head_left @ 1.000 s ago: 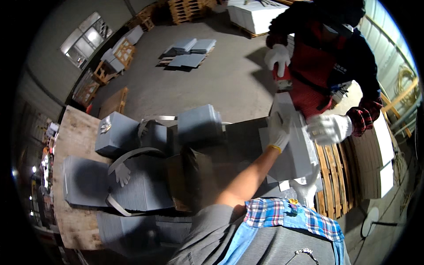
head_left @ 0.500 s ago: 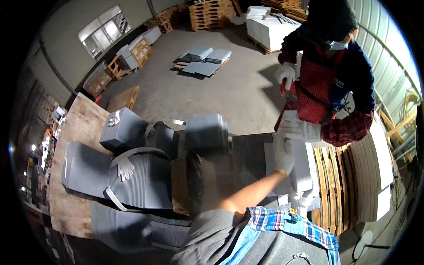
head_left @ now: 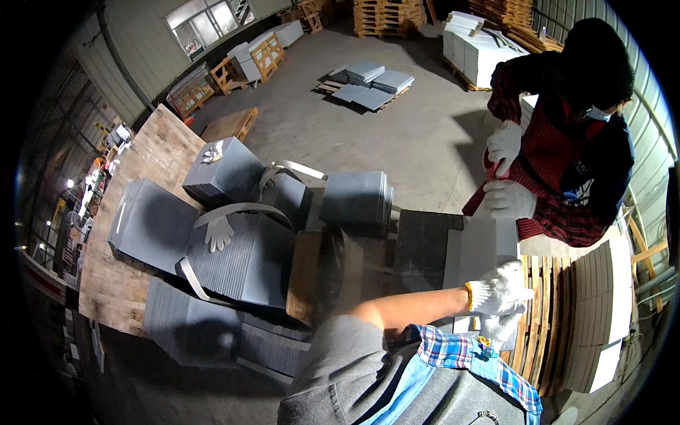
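Observation:
A light grey slab (head_left: 482, 244) lies on the dark work surface in front of me. My left hand (head_left: 497, 288), in a white knit glove, is at its near right corner, fingers bent over the edge. Just below it is my right hand (head_left: 500, 327), also gloved; the left hand and the apron partly cover it, so its fingers are hidden. Across the slab, a co-worker in a red apron holds a red tool (head_left: 490, 168) in one gloved hand. The co-worker's other gloved hand (head_left: 510, 200) rests at the slab's far end.
Stacks of grey slabs (head_left: 234, 248) stand to the left, with loose gloves (head_left: 219, 234) and pale straps on them. A wooden pallet (head_left: 542, 319) and upright white slabs (head_left: 602, 312) are to the right. More slabs (head_left: 372, 83) lie on the floor beyond.
My left hand has drawn back along the slab, from beside the co-worker's hand to the near corner by my right hand. The view has shifted, and the co-worker leans lower.

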The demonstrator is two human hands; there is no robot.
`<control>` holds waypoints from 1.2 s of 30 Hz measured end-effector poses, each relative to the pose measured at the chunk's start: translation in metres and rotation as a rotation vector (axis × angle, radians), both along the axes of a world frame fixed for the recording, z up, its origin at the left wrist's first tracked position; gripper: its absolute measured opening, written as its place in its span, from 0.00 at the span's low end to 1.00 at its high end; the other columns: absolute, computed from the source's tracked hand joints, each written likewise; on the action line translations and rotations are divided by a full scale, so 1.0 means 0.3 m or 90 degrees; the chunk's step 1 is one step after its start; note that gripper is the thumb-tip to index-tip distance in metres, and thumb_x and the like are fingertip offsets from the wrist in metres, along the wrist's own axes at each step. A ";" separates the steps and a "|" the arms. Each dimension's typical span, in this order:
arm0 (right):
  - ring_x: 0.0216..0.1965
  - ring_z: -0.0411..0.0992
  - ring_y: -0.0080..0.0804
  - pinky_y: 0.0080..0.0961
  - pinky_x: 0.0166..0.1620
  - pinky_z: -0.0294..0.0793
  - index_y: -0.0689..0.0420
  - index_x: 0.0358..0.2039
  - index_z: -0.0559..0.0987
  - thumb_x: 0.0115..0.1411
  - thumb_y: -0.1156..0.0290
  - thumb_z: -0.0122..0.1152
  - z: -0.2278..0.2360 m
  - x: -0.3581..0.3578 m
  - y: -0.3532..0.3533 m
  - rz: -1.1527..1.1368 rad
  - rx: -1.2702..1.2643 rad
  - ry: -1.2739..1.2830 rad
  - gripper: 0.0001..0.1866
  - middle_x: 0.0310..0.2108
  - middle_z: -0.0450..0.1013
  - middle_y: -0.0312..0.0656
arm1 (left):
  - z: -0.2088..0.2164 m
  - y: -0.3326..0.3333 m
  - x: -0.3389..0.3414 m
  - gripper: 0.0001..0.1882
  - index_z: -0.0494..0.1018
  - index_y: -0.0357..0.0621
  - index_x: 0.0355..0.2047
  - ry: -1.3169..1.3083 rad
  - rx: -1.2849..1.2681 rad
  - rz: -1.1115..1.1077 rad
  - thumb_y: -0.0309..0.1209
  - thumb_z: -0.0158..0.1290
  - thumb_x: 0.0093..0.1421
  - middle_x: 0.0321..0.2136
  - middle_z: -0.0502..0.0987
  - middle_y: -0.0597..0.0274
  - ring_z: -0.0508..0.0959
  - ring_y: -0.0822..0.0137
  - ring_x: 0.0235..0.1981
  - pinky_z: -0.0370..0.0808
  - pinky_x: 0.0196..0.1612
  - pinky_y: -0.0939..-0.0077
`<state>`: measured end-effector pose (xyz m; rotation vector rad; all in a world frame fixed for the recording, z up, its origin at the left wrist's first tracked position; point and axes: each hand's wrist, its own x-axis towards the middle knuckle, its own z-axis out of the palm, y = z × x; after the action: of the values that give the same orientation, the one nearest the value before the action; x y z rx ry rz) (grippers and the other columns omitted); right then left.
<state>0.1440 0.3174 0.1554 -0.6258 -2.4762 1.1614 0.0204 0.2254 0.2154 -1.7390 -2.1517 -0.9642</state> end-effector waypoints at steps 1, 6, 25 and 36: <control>0.60 0.67 0.49 0.40 0.62 0.68 0.62 0.68 0.57 0.42 0.67 0.79 0.001 -0.002 0.003 0.003 0.008 -0.007 0.55 0.60 0.64 0.54 | 0.009 0.003 -0.007 0.16 0.77 0.52 0.41 0.001 0.028 0.005 0.44 0.57 0.56 0.31 0.79 0.55 0.79 0.54 0.40 0.64 0.63 0.50; 0.60 0.67 0.49 0.40 0.61 0.68 0.62 0.68 0.57 0.43 0.66 0.78 0.027 -0.005 0.017 0.017 0.034 -0.039 0.54 0.60 0.64 0.55 | -0.011 0.039 -0.052 0.16 0.77 0.50 0.42 -0.015 -0.055 -0.006 0.44 0.54 0.59 0.28 0.78 0.54 0.79 0.51 0.37 0.66 0.60 0.55; 0.59 0.70 0.53 0.43 0.58 0.71 0.62 0.71 0.53 0.50 0.47 0.73 0.115 -0.021 0.046 0.048 0.191 -0.186 0.57 0.62 0.65 0.61 | -0.164 -0.039 0.031 0.25 0.70 0.37 0.57 -0.117 0.479 0.367 0.39 0.58 0.64 0.49 0.75 0.45 0.76 0.46 0.51 0.70 0.59 0.55; 0.45 0.79 0.52 0.40 0.45 0.79 0.62 0.68 0.57 0.52 0.51 0.72 0.178 -0.051 0.066 0.129 0.276 -0.173 0.51 0.48 0.76 0.60 | -0.834 -0.056 0.351 0.21 0.78 0.47 0.44 -1.013 -0.075 0.456 0.49 0.45 0.68 0.39 0.81 0.60 0.81 0.60 0.39 0.76 0.40 0.65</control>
<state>0.1286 0.3373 0.2089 -0.4382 -2.9507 0.5908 0.1256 0.2086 -0.0349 0.3093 -3.1249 -2.3105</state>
